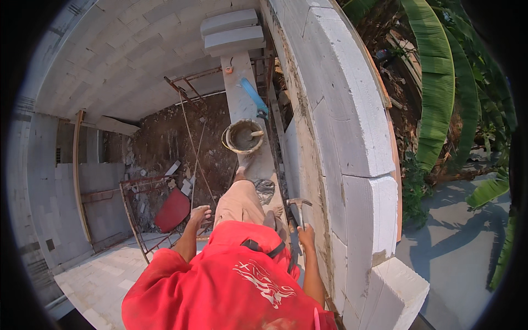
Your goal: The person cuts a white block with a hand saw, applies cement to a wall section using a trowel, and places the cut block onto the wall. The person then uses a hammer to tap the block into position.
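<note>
My right hand (306,235) is closed round the handle of a hammer (300,203), whose metal head points up beside the pale block wall (352,132). Hanging free at my left side, my left hand (202,214) has its fingers loosely apart and nothing in it. A bucket (244,151) of grey mortar stands on the plank ahead of my feet, with a light-coloured handle (257,133) sticking out of the mix. Beyond the bucket lies a long blue tool (253,96) with a teal end. A crumpled dark bag (264,191) rests by my feet.
I stand on a narrow raised plank (237,99) along the wall. Two white blocks (234,41) lie at its far end, near a small orange object (229,70). Rusty scaffold frames (132,212) and rubble-strewn ground lie below left. Banana leaves (436,82) grow beyond the wall.
</note>
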A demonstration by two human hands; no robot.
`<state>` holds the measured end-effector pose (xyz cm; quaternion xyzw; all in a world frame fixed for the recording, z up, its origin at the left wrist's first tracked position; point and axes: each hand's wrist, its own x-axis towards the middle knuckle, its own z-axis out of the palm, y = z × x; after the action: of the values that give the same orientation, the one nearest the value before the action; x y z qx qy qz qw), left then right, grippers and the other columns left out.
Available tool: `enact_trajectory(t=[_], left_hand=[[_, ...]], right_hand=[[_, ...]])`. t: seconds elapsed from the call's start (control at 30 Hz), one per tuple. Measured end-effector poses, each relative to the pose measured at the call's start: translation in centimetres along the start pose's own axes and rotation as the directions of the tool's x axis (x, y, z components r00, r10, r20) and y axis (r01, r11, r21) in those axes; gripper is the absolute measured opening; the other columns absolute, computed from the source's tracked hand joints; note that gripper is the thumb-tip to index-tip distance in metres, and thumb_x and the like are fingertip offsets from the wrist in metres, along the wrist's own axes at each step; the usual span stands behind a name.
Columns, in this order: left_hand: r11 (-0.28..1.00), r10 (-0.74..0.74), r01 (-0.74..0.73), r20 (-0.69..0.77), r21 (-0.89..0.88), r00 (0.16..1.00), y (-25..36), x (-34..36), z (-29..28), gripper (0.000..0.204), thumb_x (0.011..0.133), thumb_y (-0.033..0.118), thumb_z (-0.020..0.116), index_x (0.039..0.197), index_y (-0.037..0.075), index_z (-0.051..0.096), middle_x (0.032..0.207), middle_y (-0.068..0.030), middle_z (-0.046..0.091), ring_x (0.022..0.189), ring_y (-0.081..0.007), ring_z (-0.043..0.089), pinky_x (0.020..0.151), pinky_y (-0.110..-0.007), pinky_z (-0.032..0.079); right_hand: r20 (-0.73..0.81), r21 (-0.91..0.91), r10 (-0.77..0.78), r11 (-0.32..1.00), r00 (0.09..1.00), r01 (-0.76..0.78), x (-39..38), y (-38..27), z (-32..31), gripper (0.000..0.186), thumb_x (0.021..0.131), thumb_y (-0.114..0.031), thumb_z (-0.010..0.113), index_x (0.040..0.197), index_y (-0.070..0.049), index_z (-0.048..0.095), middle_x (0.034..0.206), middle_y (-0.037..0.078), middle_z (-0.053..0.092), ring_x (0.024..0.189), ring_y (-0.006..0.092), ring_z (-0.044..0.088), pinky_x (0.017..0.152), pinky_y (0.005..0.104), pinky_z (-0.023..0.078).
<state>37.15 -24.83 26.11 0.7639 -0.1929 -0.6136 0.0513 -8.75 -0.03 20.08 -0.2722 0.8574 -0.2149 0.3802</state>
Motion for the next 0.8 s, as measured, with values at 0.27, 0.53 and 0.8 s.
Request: enact_trajectory(t=[0.27, 0.53, 0.8], left_hand=[[0.995, 0.072, -0.078, 0.104, 0.055, 0.992, 17.4, 15.7, 9.6, 0.032, 0.101, 0.026, 0.066, 0.129, 0.011, 0.064, 0.106, 0.0022, 0.073, 0.085, -0.0048, 0.064, 0.072, -0.024, 0.048], [0.969, -0.116, 0.145, 0.153, -0.198, 0.981, 16.0, 41.7, 17.8, 0.052, 0.103, 0.030, 0.062, 0.148, 0.009, 0.047, 0.128, -0.0030, 0.064, 0.108, -0.0138, 0.062, 0.095, -0.035, 0.049], [0.902, -0.158, 0.250, 0.271, -0.351, 0.950, 11.0, 52.6, 21.3, 0.059, 0.098, 0.028, 0.072, 0.146, 0.009, 0.043, 0.131, -0.0035, 0.054, 0.120, -0.0189, 0.055, 0.104, -0.043, 0.045]], right_hand=[[0.334, -0.168, 0.478, 0.878, 0.812, -0.448, 19.7, -6.9, 14.1, 0.043, 0.091, -0.029, 0.066, 0.113, 0.008, 0.066, 0.111, 0.034, 0.069, 0.100, 0.0454, 0.071, 0.082, 0.0496, 0.058], [0.269, -0.176, 0.513, 0.858, 0.815, -0.482, 33.5, 1.4, 41.3, 0.045, 0.098, -0.034, 0.062, 0.119, 0.006, 0.059, 0.113, 0.032, 0.067, 0.110, 0.0492, 0.064, 0.095, 0.0545, 0.049], [0.280, -0.150, 0.558, 0.829, 0.781, -0.539, 32.7, 9.1, 54.2, 0.038, 0.102, -0.033, 0.059, 0.113, 0.003, 0.053, 0.103, 0.031, 0.066, 0.103, 0.0510, 0.063, 0.087, 0.0568, 0.046]])
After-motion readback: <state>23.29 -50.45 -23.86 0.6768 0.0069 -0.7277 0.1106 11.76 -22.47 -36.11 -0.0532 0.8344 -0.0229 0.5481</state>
